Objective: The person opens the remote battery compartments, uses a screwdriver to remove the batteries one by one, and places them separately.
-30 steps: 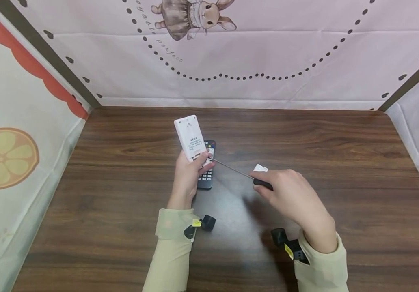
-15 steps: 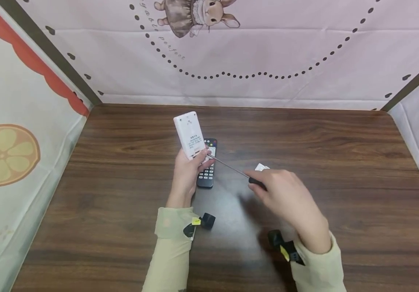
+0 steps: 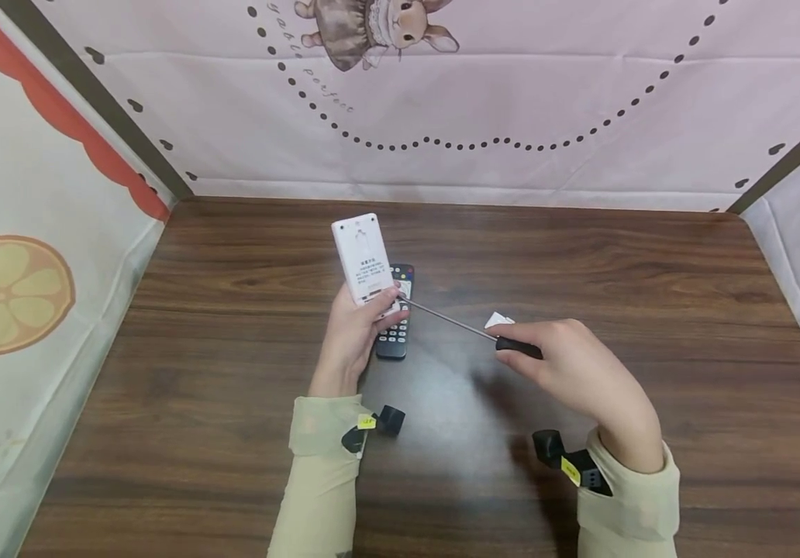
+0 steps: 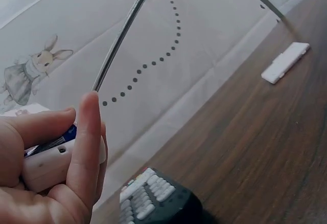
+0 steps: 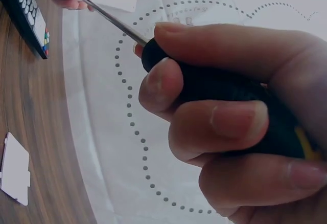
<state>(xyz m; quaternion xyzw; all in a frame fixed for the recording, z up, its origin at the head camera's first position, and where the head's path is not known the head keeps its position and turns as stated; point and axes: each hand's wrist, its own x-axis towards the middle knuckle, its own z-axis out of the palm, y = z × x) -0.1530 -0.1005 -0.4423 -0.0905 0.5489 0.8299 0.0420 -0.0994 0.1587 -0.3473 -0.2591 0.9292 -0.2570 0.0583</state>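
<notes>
My left hand point(image 3: 351, 333) grips a white remote control point(image 3: 361, 252) by its lower end, with the printed back facing up. Its thumb lies across the lower end of that back. In the left wrist view, something dark blue, like a battery point(image 4: 60, 140), shows between thumb and fingers. My right hand point(image 3: 574, 368) holds a screwdriver point(image 3: 449, 318) by its black handle, fingers curled round it. The long metal shaft points left, its tip at the white remote's lower edge beside the left fingers. The tip itself is hidden by a finger in the left wrist view.
On the wooden table point(image 3: 232, 449) below the left hand lies a dark remote control point(image 3: 392, 345), buttons up. A small white cover point(image 4: 286, 63) lies farther right, partly behind the right hand in the head view. Printed cloth walls point(image 3: 442, 101) enclose the back and sides.
The right hand has shifted left a little, then right, drawing the screwdriver handle farther from the white remote. The left hand keeps its grip and has barely moved.
</notes>
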